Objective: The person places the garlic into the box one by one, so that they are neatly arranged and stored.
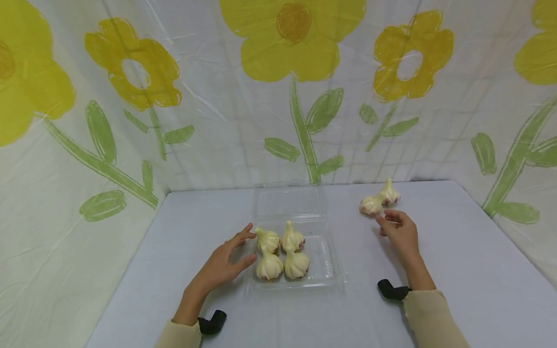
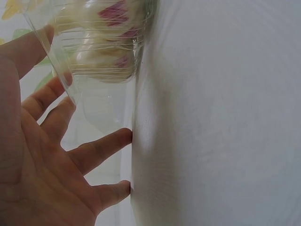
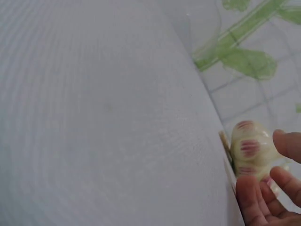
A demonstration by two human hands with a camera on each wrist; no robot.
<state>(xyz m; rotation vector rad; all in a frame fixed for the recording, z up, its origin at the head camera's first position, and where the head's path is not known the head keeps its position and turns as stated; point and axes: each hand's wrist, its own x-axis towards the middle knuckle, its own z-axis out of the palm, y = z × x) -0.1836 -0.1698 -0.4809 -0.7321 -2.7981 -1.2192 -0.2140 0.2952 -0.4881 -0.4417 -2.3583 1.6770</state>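
A clear plastic clamshell box lies with its lid folded back, and several garlic bulbs fill its left part. My left hand is at the box's left side with spread fingers. In the left wrist view its thumb and some fingertips meet the clear rim, while two other fingers point down to the table. Farther right, two more garlic bulbs lie close together near the back edge. My right hand reaches to the nearer one, its thumb and fingers parted around its near side in the right wrist view.
A white-covered table carries everything. Behind and beside it hangs a white sheet printed with yellow flowers. Black wrist-worn pieces stick out from both wrists, next to beige sleeves.
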